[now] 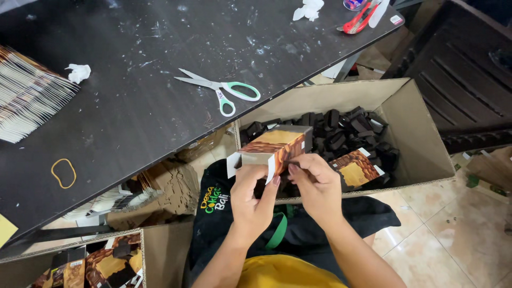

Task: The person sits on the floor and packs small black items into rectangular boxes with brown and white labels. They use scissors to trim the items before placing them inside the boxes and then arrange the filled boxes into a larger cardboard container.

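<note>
both hands hold a small brown-and-gold printed carton (277, 145) above the person's lap, just in front of the edge of the dark counter (122, 106). the left hand (255, 198) grips the carton from below, thumb and fingers closed around its near end, where white flaps stick out. the right hand (316, 184) pinches the same end from the right side, fingertips pressed to the flap. right behind the carton stands an open cardboard box (416, 133) filled with small dark pieces, and a second printed carton (358, 169) lies in it just beside the right hand. on the counter lie green-handled scissors (221, 88), a yellow rubber band (63, 173), a crumpled white tissue (78, 72) and, at the left edge, a stack of flat printed cartons (26, 93). red-handled scissors (358, 18) lie at the far corner. another cardboard box (160, 256) sits at lower left with printed cartons inside.
</note>
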